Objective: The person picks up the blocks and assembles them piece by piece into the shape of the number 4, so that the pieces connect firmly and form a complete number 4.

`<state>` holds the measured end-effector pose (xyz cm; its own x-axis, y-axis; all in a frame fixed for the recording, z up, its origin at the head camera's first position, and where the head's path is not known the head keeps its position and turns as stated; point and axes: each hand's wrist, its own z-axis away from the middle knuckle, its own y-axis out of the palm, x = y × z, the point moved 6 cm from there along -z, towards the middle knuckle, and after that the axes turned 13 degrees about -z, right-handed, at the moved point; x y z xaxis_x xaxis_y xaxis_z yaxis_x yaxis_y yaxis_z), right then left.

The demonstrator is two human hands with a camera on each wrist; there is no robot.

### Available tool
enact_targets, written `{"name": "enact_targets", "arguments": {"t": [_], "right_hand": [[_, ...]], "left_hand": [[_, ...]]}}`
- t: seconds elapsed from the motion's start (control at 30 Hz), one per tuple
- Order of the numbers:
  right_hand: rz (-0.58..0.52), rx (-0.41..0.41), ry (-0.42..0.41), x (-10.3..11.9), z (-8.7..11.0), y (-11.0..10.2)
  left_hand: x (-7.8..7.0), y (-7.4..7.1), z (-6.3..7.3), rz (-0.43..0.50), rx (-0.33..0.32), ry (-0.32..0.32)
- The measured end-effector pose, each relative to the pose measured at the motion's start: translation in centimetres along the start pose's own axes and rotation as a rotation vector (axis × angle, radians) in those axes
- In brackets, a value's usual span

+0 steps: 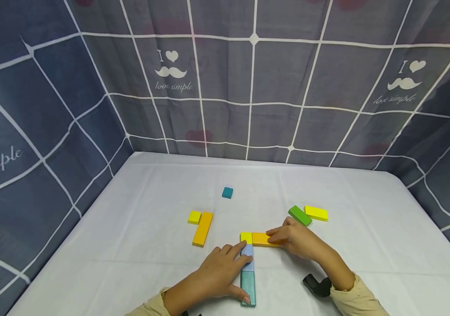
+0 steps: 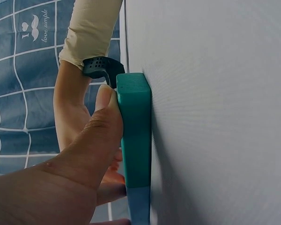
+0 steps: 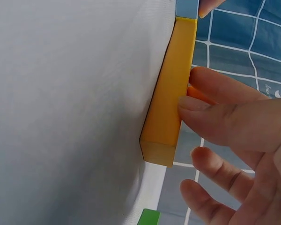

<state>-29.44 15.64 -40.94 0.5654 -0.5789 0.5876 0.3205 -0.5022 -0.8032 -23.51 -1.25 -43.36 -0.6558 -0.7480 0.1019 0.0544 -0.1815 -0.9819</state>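
Block point(image 1: 259, 239), orange | between right fingers point(image 1: 277, 232), pinched | left fingers point(image 1: 237, 249) splayed on blue block point(image 1: 250, 251)

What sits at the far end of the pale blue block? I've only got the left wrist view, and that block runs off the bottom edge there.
Observer: In the head view, a small yellow block sits at that end of the pale blue block.
Operator: And what's the right hand touching?
Observer: In the right wrist view, the right hand has its thumb and fingertips on an orange block.
Operator: Which loose block lies farthest back?
Observer: A small dark blue-green block, on its own on the white table.
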Motion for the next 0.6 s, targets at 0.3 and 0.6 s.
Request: {"name": "enact_targets", "arguments": {"t": [0.3, 0.6], "right_hand": [[0.009, -0.005, 0.006, -0.07, -0.01, 0.05], [0.038, -0.009, -0.004, 0.01, -0.09, 0.18]], "left_hand": [[0.05, 0.08, -0.18, 0.003, 0.019, -0.008], [0.05, 0.21, -0.11, 0.005, 0.011, -0.004]]}}
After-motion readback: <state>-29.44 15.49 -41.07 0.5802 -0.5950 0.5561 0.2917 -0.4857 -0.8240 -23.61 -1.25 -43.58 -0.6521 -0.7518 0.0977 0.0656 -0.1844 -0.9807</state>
